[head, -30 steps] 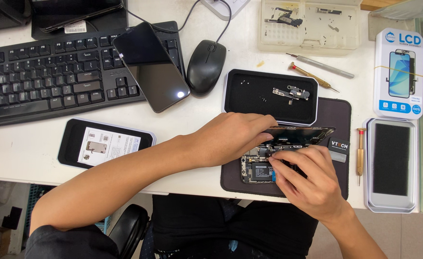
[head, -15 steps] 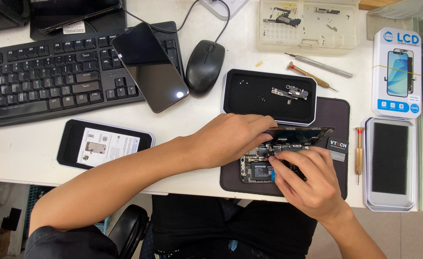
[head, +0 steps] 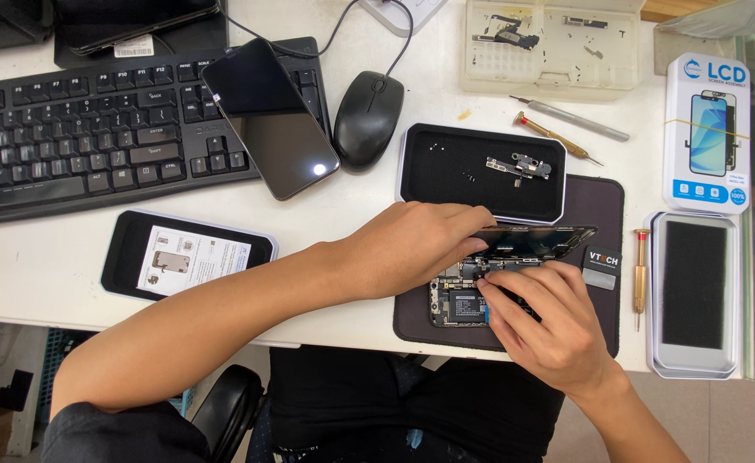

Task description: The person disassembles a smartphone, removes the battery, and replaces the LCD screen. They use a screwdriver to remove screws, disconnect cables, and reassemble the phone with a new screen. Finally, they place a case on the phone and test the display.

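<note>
Hands meet over an opened phone (head: 467,300) lying on a dark mat (head: 596,223) at the desk's (head: 352,206) front edge, right of centre. The left hand (head: 412,249) reaches across from the left and pinches the lifted screen (head: 536,240), holding it tilted up above the phone body. The right hand (head: 549,321) comes up from the front edge, fingers curled close together, fingertips (head: 489,281) pressing on the exposed insides; whether they grip a small tool, I cannot tell.

Just behind the mat sits a black tray (head: 429,171) with small metal parts (head: 519,167). A screwdriver (head: 641,274) lies along the mat's right edge, touching a foam-lined box (head: 695,296). Another screwdriver (head: 557,137) and a metal rod (head: 570,120) lie behind the tray, before a clear parts case (head: 549,47) at the back edge. A mouse (head: 367,118), a dark phone (head: 270,116) leaning on a keyboard (head: 77,141), and a second tray with a leaflet (head: 189,255) fill the left half.
</note>
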